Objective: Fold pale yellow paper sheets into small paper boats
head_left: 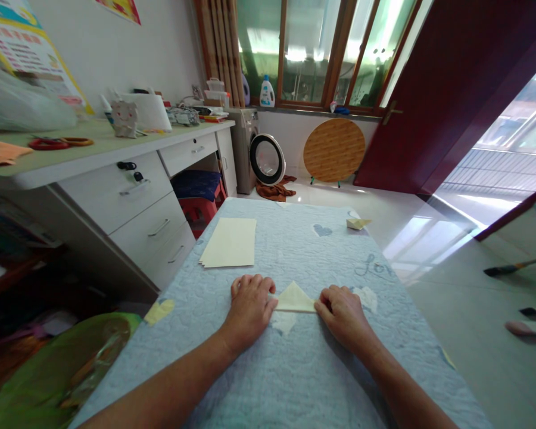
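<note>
A pale yellow sheet of paper [295,298], folded into a low triangle with its peak pointing away from me, lies on the quilted blue cloth [290,381]. At its left corner, my left hand [251,307] is closed, thumb and fingertips on the paper. My right hand [345,314] grips the right corner the same way, its fingers curled. Farther off to the left is a stack of pale yellow sheets [230,242], slightly fanned. Near the far right corner of the cloth rests a small folded paper boat [358,224].
Left of the table is a green-lined bin [116,339]. A white desk [129,190] with drawers runs along the left wall, holding red-handled scissors [49,143]. Beyond stand a washing machine with its door [268,159] ajar and a round wooden tabletop [334,150].
</note>
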A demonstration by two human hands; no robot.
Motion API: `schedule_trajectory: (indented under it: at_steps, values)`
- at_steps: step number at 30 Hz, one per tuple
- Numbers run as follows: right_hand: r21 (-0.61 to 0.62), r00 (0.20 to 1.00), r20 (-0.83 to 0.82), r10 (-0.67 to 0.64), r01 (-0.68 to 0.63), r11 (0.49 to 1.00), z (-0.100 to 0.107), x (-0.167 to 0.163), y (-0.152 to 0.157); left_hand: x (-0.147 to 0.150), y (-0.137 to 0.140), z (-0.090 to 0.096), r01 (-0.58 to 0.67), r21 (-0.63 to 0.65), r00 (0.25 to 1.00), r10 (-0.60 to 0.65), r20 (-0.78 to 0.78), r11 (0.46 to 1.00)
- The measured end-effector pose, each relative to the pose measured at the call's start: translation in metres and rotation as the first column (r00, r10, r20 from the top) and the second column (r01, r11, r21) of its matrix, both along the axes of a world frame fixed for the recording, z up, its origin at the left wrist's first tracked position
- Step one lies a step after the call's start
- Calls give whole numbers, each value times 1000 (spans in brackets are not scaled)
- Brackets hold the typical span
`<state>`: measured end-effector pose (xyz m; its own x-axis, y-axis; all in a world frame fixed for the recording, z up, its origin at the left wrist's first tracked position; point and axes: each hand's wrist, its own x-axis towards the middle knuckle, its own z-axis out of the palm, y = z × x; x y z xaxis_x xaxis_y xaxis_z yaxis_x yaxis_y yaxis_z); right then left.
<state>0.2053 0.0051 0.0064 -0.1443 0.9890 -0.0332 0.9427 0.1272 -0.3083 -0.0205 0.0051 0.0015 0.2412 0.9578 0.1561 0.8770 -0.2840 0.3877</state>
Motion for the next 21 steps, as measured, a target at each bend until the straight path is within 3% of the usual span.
schedule_trajectory:
  at_steps: [5,10,12,17,21]
  values:
    - [30,1000,-27,6,-5,1000,-1,0,-3,-3,0,-10,215,187,975,-220,9,959]
    - [131,997,-76,8,2,991,-3,-3,-5,-5,2,-6,470,158,882,-455,-127,868]
    - [191,995,-77,67,-51,980,-3,-5,-6,-4,1,-1,502,128,858,-474,-196,855]
    - [194,905,-26,425,-413,890,-5,-8,-10,-2,0,3,508,112,838,-459,-296,854]
    - [192,882,60,467,-469,862,-3,-7,-13,-2,0,3,509,112,834,-457,-308,853]
